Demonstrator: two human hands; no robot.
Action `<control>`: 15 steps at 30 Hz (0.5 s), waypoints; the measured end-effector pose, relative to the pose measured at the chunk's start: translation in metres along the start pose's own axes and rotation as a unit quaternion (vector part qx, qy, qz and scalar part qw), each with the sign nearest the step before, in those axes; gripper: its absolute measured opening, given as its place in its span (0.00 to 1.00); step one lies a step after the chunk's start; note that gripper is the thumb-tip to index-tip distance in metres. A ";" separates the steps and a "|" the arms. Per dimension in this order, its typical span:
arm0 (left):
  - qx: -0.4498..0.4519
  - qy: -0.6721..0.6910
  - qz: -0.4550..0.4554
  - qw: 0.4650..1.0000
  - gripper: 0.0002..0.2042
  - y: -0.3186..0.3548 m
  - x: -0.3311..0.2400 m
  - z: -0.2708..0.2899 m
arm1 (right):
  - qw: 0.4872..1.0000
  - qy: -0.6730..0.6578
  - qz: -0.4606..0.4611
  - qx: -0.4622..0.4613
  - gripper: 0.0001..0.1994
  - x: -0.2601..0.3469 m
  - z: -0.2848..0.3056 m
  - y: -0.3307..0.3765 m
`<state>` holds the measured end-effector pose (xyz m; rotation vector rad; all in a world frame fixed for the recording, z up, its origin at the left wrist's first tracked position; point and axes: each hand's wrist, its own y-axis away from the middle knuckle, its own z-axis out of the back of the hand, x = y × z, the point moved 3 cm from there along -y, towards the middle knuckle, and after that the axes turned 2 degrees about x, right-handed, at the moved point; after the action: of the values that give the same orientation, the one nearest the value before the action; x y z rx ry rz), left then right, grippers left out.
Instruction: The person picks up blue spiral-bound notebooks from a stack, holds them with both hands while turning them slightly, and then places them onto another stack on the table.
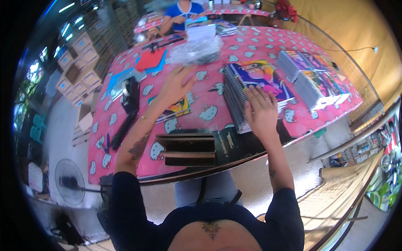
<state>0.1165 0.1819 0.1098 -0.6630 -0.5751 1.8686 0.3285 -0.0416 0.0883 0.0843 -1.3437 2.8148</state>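
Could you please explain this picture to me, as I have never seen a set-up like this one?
Certainly. There is no machine here: the bare hands belong to the person wearing the camera. It sits on their head and looks down through a wide fisheye lens, so straight edges bend near the rim.

The right hand rests on a stack of spiral-bound books. The left hand, slightly blurred, is near a clear plastic bag; I see nothing held in it.

On the pink patterned table are also more stacked books, a red sheet and an open-topped box. Another person is beyond it.
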 end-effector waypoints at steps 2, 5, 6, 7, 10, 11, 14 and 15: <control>0.115 -0.021 0.037 0.992 0.20 0.083 0.052 -0.001 | 1.000 -0.009 -0.003 0.006 0.19 0.007 -0.005 -0.002; 0.191 -0.010 0.080 0.978 0.22 0.173 0.079 -0.015 | 1.000 0.010 -0.009 0.009 0.19 0.006 -0.009 -0.002; 0.173 -0.051 0.071 0.981 0.23 0.191 0.087 -0.020 | 1.000 0.019 -0.011 0.012 0.19 0.005 -0.009 -0.004; 0.155 -0.091 0.061 0.982 0.24 0.206 0.092 -0.027 | 0.999 0.028 -0.012 0.015 0.19 0.010 -0.008 -0.005; 0.162 -0.122 0.061 0.977 0.28 0.206 0.079 -0.028 | 0.997 0.017 0.002 -0.074 0.19 0.042 0.014 -0.003; 0.164 -0.118 0.066 0.977 0.28 0.198 0.072 -0.024 | 0.994 -0.064 0.021 -0.089 0.18 0.052 0.019 0.003; 0.172 -0.135 0.051 0.974 0.30 0.204 0.072 -0.028 | 0.970 -0.238 0.045 -0.011 0.17 0.087 0.007 0.022; 0.177 -0.147 0.041 0.972 0.30 0.207 0.071 -0.031 | 0.968 -0.248 0.037 0.014 0.17 0.093 -0.003 0.028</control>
<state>-0.0232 0.1761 -0.0613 -0.1792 -0.3885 2.0957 0.2346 -0.0573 0.0701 0.8042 -1.3997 2.9953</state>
